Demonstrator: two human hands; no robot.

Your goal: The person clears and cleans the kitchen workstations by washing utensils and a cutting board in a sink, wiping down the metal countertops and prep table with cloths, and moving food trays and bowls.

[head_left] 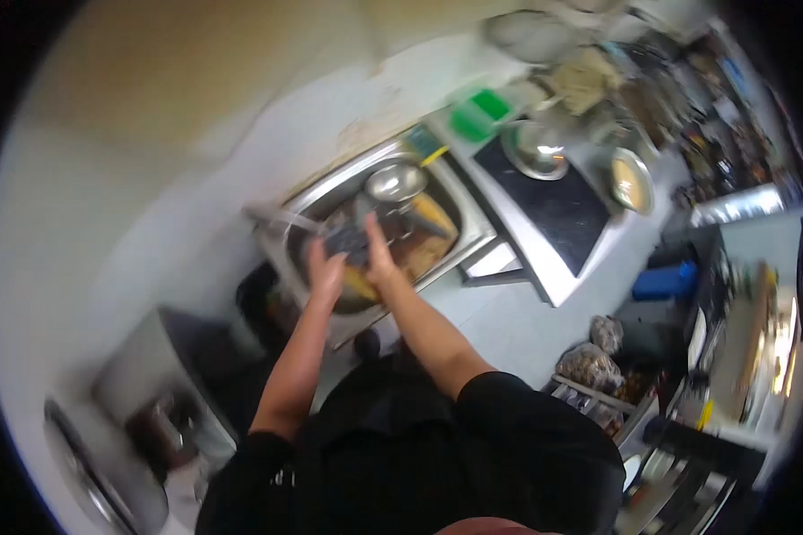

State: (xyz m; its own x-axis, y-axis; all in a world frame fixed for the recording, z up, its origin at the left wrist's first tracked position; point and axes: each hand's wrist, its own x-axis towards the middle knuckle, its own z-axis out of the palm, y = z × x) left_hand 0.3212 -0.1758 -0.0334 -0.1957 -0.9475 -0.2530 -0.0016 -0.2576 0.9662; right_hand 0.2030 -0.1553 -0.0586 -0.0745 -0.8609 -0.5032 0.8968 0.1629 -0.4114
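Observation:
Both my hands are over a steel sink (469,203), blurred by motion. My left hand (327,270) and my right hand (379,257) grip a dark grey object (346,239) from its two sides; its kind cannot be made out. A faucet (285,218) reaches in over the basin from the left, close to this object. Just beyond my right hand a round, shiny metal bowl (396,182) sits in the sink. Yellow-brown items (428,214) lie lower in the basin, partly hidden by my hands.
Right of the sink stands a steel table with a black mat (544,201), a metal bowl (535,149) and a green container (480,114). A crowded shelf (714,116) lies beyond. Filled plastic bags (589,367) rest at the lower right. A wall runs along the left.

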